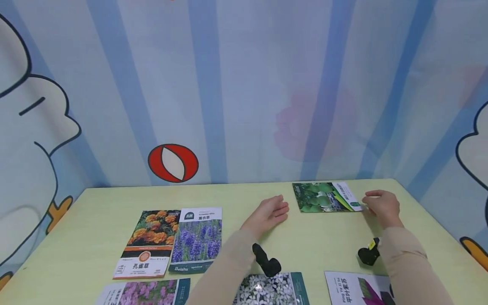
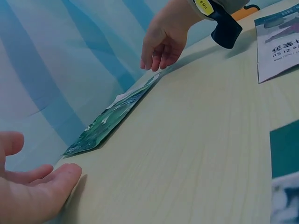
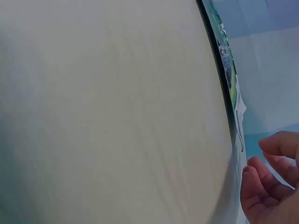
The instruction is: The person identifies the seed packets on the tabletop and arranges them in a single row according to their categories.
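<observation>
A green seed packet (image 1: 318, 199) with round green fruit or leaves pictured on it lies flat near the table's back edge. My right hand (image 1: 383, 207) is just off its right end, fingers loosely curled with nothing between them. In the right wrist view, a gap separates these fingertips (image 3: 250, 172) from the white end of the packet (image 3: 239, 107). To the packet's left, my left hand (image 1: 268, 214) is held low over the table with relaxed fingers and an empty palm. The left wrist view has the packet (image 2: 110, 123) between both hands.
On the left lie an orange marigold packet (image 1: 152, 233) and a lavender packet (image 1: 196, 237). Along the front are a pink-flower packet (image 1: 146, 293), a white-flower packet (image 1: 268, 290) and a white-and-purple packet (image 1: 350, 288), partly cut off or covered. A striped backdrop (image 1: 251, 93) stands behind the table.
</observation>
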Demonstrator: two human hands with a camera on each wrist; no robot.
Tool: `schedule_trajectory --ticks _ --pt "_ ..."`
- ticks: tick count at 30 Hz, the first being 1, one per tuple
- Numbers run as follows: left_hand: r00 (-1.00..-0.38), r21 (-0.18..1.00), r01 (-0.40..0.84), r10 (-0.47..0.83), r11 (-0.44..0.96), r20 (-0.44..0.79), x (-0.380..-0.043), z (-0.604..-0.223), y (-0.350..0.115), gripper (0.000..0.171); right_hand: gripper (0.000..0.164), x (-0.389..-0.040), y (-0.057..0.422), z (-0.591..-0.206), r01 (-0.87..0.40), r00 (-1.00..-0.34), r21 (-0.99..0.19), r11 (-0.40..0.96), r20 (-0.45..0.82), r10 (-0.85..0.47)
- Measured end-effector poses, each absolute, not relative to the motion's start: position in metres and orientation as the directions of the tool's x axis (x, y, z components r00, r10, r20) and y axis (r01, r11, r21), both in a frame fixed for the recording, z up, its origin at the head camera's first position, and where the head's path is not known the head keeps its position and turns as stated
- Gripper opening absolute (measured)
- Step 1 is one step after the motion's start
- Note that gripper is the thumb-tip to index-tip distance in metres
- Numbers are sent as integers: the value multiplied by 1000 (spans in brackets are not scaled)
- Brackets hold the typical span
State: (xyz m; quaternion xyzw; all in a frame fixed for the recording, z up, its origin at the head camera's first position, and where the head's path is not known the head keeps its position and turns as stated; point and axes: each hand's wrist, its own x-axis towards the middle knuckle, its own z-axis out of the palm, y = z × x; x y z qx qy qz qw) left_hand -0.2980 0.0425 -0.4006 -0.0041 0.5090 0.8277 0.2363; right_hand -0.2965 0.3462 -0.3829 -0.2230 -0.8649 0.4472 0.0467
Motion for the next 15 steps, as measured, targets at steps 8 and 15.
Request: schedule_trajectory --ticks 8,15 --pt "-891 761 -422 380 -493 -248 -294 -400 69 54 51 -301 348 -383 290 -936 -801 524 -124 329" --pt "-881 713 -459 376 -530 -287 -289 -397 79 54 51 -305 344 -380 318 -935 -794 517 -172 312"
